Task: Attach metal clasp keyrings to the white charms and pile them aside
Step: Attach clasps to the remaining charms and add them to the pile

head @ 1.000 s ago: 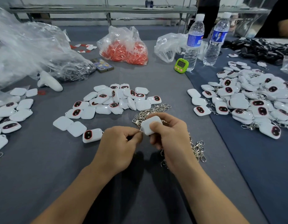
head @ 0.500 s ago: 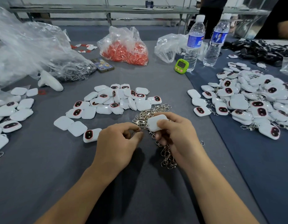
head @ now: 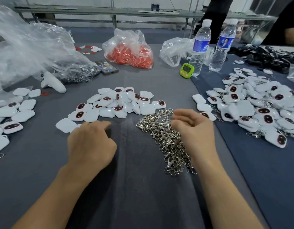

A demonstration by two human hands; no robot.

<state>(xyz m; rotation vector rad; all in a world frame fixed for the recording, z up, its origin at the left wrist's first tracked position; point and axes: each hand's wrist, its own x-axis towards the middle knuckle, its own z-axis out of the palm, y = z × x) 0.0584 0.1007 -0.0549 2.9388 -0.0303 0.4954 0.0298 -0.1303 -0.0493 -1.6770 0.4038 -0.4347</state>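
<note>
L hand (head: 91, 142) curled, grip unclear | R hand (head: 192, 126) loose, empty, over keyrings (head: 166, 138)

One wide-angle view, taken from the person's head, faces forward and down onto a grey table (head: 143, 204). Both forearms enter from the bottom edge; the left hand (head: 91, 144) and right hand (head: 194, 129) lie close under the lens, near mid-frame. The table's far end and a metal bench (head: 110, 11) run along the top, small and distant.
</note>
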